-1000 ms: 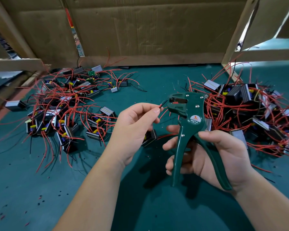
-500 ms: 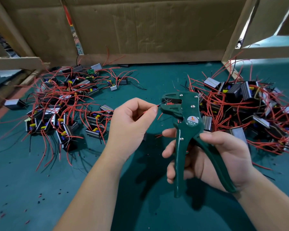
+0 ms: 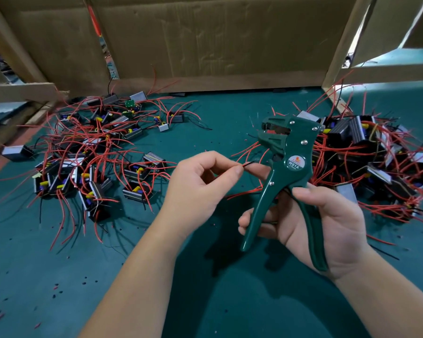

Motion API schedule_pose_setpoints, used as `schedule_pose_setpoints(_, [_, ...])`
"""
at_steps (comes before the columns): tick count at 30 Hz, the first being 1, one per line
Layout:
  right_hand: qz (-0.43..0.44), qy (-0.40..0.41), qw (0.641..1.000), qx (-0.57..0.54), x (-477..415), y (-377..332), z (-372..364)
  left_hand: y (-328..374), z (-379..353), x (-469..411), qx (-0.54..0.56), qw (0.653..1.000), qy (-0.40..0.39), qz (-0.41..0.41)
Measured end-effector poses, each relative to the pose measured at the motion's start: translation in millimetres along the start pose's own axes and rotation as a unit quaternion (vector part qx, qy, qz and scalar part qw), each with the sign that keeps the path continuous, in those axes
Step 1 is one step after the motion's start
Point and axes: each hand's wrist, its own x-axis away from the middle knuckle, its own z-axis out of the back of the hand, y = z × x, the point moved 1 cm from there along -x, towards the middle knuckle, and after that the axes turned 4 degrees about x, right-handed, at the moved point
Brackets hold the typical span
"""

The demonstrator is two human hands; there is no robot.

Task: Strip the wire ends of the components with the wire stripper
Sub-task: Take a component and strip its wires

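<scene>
My right hand [image 3: 310, 220] grips the handles of a green wire stripper [image 3: 286, 162], held upright with its jaws pointing left. My left hand [image 3: 200, 181] pinches a thin black wire end [image 3: 248, 163] between thumb and forefinger. The wire tip sits below the jaws, apart from them, close to the stripper's neck. The component this wire belongs to is hidden behind my left hand. Red wires [image 3: 248, 152] trail on the mat behind the wire tip.
A pile of small black components with red wires [image 3: 91, 152] covers the green mat [image 3: 156, 301] at the left. Another such pile [image 3: 371, 162] lies at the right. Cardboard walls [image 3: 205, 40] close off the back. Bits of stripped insulation [image 3: 56, 287] dot the mat.
The wire end has come out of the stripper's jaws and dropped lower. My left hand has pulled back and down. The stripper has tilted a little and risen.
</scene>
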Motion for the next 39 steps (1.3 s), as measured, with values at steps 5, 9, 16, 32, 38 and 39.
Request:
schedule_pose_setpoints(5, [0.016,-0.009,1.0,0.009,0,-4,0,2,3,0,0.006,1.0,-0.014,0.009])
schedule_pose_setpoints(9, [0.006,0.006,1.0,0.005,-1,-4,1,1,1,-1,0.025,1.0,-0.012,0.012])
schedule_pose_setpoints(16, [-0.019,-0.027,0.999,0.005,1,-3,1,-1,7,-4,0.041,0.995,0.077,0.044])
schedule_pose_setpoints(32, [-0.131,-0.032,0.991,0.007,-2,9,-4,-5,13,-5,-0.062,0.996,0.055,-0.019])
schedule_pose_setpoints(38, [-0.13,-0.042,0.99,0.025,-1,9,-3,-7,11,-6,-0.026,0.997,0.076,-0.006])
schedule_pose_setpoints(39, [-0.132,-0.046,0.99,0.029,-1,9,-2,-7,10,-6,-0.018,0.997,0.078,-0.006])
